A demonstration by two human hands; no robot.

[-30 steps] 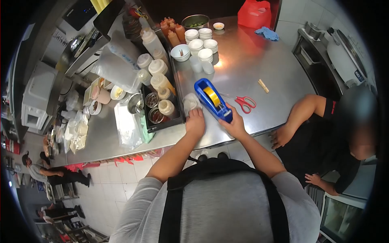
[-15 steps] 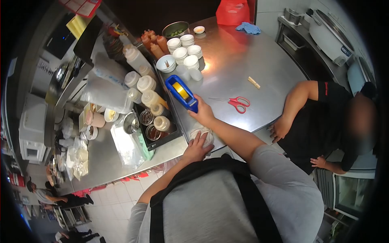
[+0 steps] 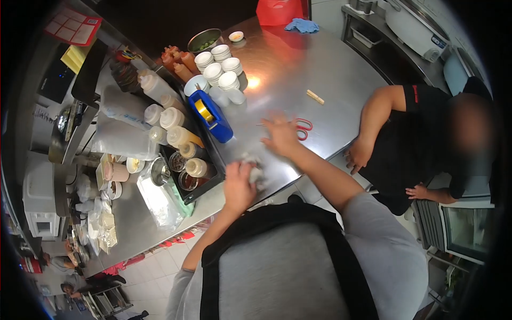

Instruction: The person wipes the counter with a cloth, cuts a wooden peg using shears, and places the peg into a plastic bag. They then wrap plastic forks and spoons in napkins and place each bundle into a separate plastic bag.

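Note:
My left hand [image 3: 239, 186] is curled on a pale cloth [image 3: 257, 176] at the near edge of the steel table; both are smeared by motion. My right hand [image 3: 281, 137] is open, its fingers spread low over the table and partly smeared. Its fingertips overlap the blades of the scissors [image 3: 304, 129], whose red handles lie just to the right. A blue tape dispenser [image 3: 210, 116] with a yellow roll rests to the left of my right hand, beside the black tray.
The black tray [image 3: 212, 178] holds squeeze bottles and jars. Stacked white bowls [image 3: 221, 69] stand at the back left. A wooden clip-like piece [image 3: 315, 97] lies beyond the scissors. A person in black [image 3: 421, 144] stands at the right edge of the table [image 3: 341, 58].
My right hand has let go of the tape dispenser, now beside the tray, and moved right to the scissors. My left hand has curled on the cloth. The view has shifted.

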